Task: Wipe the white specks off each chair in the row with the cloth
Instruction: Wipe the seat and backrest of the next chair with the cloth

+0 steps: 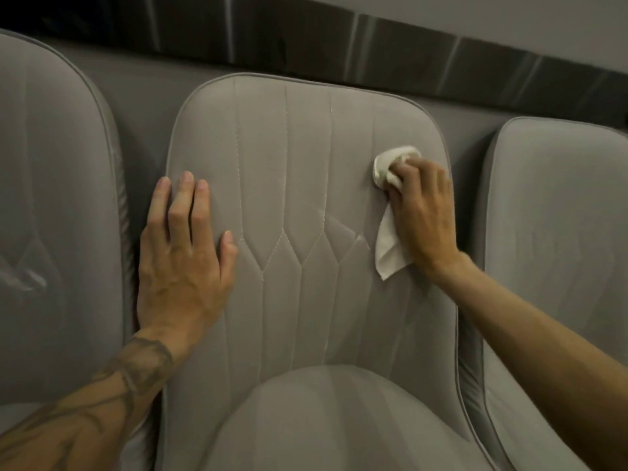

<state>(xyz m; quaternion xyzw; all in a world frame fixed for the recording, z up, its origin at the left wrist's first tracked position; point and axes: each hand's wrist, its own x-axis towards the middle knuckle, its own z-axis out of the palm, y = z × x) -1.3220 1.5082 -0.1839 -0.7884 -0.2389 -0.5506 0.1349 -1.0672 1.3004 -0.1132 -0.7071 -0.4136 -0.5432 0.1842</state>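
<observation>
Right hand (424, 205) has the cloth (387, 168) bunched in its fingers, pressed on the middle chair (299, 181) around 2 o'clock. Left hand (183, 253) lies flat, fingers straight, at 9 o'clock. Left chair (57, 198) and right chair (557, 232) flank it.

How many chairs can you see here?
3: the left chair, partly cut off; the middle chair, being wiped; the right chair, partly cut off. More may be out of view.

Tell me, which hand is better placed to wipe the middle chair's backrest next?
Right. The right hand grips the white cloth against the middle chair's backrest; the left hand lies flat, holding nothing.
</observation>
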